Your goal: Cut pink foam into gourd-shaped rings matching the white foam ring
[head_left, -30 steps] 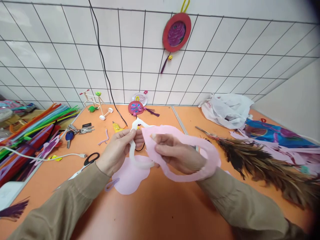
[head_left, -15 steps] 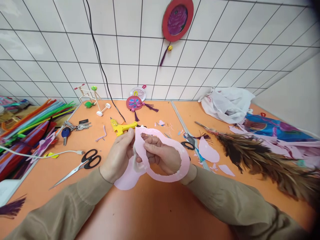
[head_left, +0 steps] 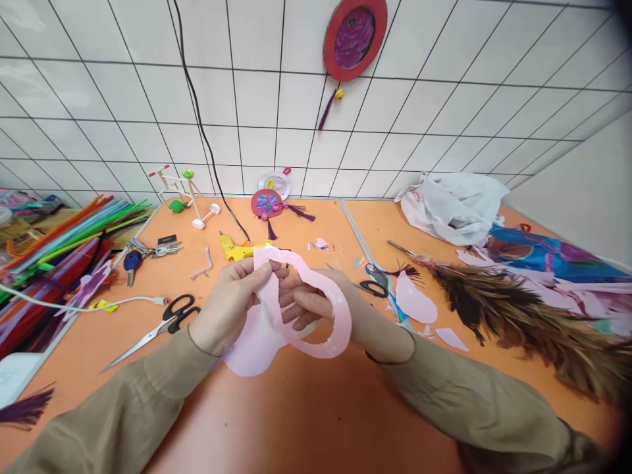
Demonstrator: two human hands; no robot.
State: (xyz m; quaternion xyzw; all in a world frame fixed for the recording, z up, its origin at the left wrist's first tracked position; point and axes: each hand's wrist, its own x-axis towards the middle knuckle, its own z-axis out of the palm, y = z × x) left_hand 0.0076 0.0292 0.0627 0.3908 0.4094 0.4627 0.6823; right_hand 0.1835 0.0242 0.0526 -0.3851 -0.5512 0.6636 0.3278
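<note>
My left hand pinches the narrow end of a pink cut-out sheet between thumb and fingers. Its rounded part is a ring around a large hole with a slightly jagged inner edge. A solid pink lobe hangs below and behind the ring; whether the two are joined is hidden. My right hand is behind the ring, its fingers loosely apart and visible through the hole. Just beyond my left hand lies a yellow glue gun, partly covered by the cut-out. Black-handled scissors rest at left.
A second pair of scissors, pink scraps and a brown feather bundle lie at right. Behind them is a white plastic bag. Keys, a white cable and pipe cleaners are at left.
The pink cut-out has shifted left and turned a little. My right fingers have loosened from its inner edge and spread, while my left hand keeps its pinch at the narrow end.
</note>
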